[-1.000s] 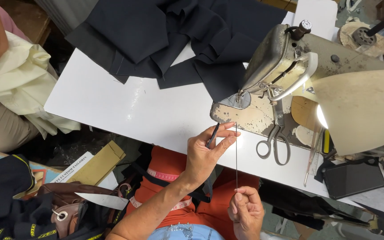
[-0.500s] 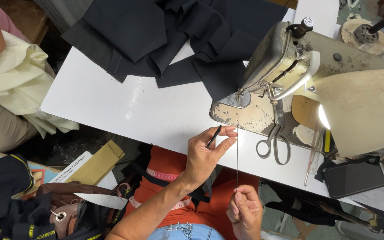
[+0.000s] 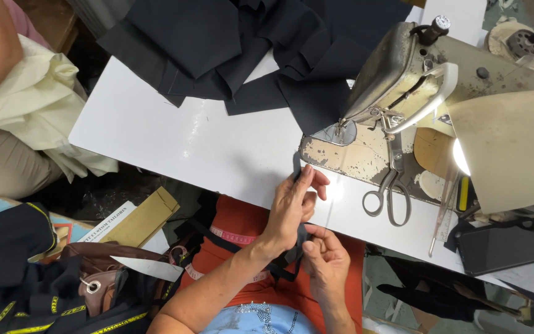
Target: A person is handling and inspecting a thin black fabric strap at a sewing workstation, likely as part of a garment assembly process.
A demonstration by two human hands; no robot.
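My left hand (image 3: 290, 207) reaches over the front edge of the white table (image 3: 186, 145) and pinches a narrow dark fabric strip (image 3: 296, 163) that sticks up past its fingers. Just below it, over my orange lap, my right hand (image 3: 326, 261) holds the lower part of the same strip. A worn beige sewing machine (image 3: 397, 80) stands right of my hands, its needle area a short way beyond the left fingertips.
Black fabric pieces (image 3: 236, 49) lie piled at the table's far side. Scissors (image 3: 390, 192) and a dark flat device (image 3: 499, 247) rest at the right, under a lit lamp shade (image 3: 514, 148). Another person with cream cloth (image 3: 32, 111) sits at the left; a brown bag (image 3: 94, 275) lies below.
My right hand has risen toward the left hand. The long thin line stretched between them earlier is gone; both hands now grip the dark strip close together.
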